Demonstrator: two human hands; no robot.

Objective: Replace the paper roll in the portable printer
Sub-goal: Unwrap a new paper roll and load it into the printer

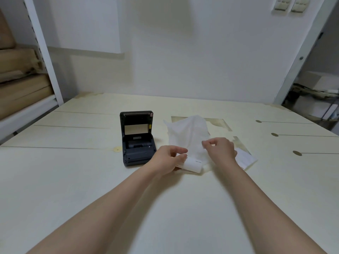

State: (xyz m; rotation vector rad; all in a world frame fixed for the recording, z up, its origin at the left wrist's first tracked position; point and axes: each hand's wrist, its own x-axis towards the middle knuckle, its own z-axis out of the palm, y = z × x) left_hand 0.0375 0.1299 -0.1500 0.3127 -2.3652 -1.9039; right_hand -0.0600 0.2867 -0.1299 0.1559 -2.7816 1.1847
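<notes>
I had the small white paper roll (192,164) pinched at its left end in my left hand (167,158), the cylinder lying nearly flat just above the pale cream bench (91,180), its right end poking toward the mouth of the thin translucent white plastic bag (190,136). My right hand (221,149) was gripping the near edge of that bag between thumb and fingertips, holding it up so the film stood in a loose peak behind my hands. To the left, just beside my left hand, the dark grey portable printer (137,142) sat with its lid tilted open toward the far wall, the paper bay showing; whether an old core remained inside I could not tell. A flat white sheet or packet (245,159) lay under my right wrist. The risk, as I judged it, lay in the roll itself: held only at one end, it could slip and unspool across the bench, or the clinging film could snag the loose leading edge and crease it. A creased or reversed feed would jam once the lid closed.
</notes>
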